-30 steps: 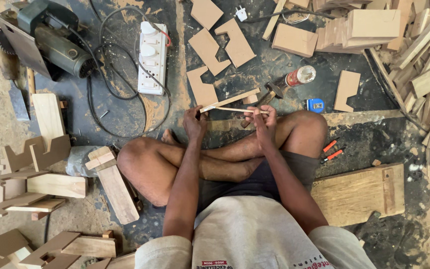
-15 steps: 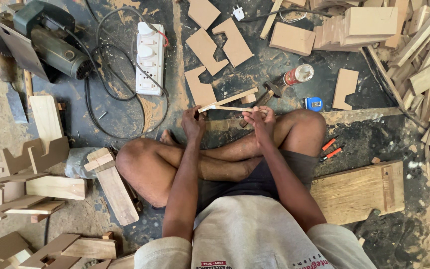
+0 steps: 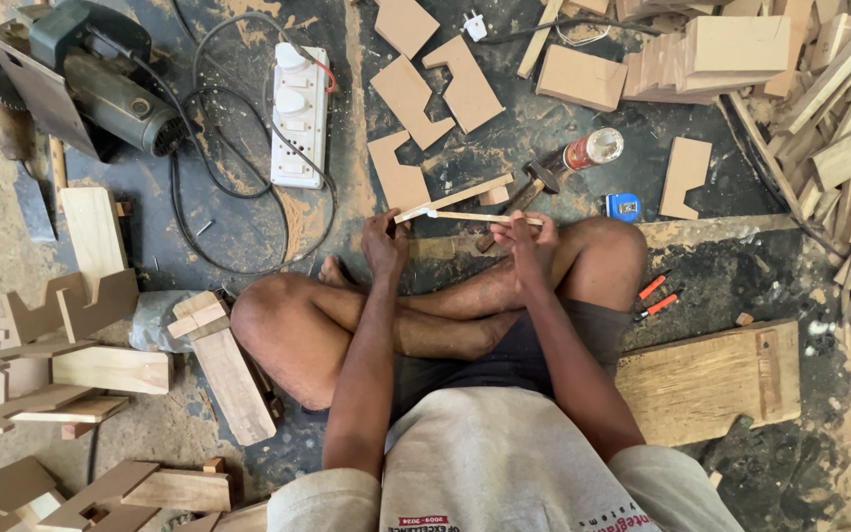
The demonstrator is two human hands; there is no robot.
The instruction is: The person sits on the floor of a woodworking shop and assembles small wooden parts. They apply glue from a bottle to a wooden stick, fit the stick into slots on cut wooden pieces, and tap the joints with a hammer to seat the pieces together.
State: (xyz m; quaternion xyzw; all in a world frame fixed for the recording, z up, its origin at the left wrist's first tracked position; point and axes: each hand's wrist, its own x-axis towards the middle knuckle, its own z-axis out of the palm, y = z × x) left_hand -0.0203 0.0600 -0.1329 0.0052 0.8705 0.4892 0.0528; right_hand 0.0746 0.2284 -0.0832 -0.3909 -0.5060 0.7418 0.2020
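Your left hand (image 3: 384, 246) and right hand (image 3: 529, 241) hold a thin pale wooden strip (image 3: 465, 216) above your crossed shins, its long axis running left to right between them. Fingers of both hands pinch its ends. A longer light wooden batten (image 3: 457, 195) lies on the floor just beyond, nearer your left hand

Seated cross-legged on the floor, left hand (image 3: 383, 246) and right hand (image 3: 529, 246) holding a thin wooden stick (image 3: 475, 217) between them. Hammer (image 3: 524, 194) just beyond; power strip (image 3: 299, 113) and circular saw (image 3: 81, 84) far left; plank (image 3: 711, 379) at right.
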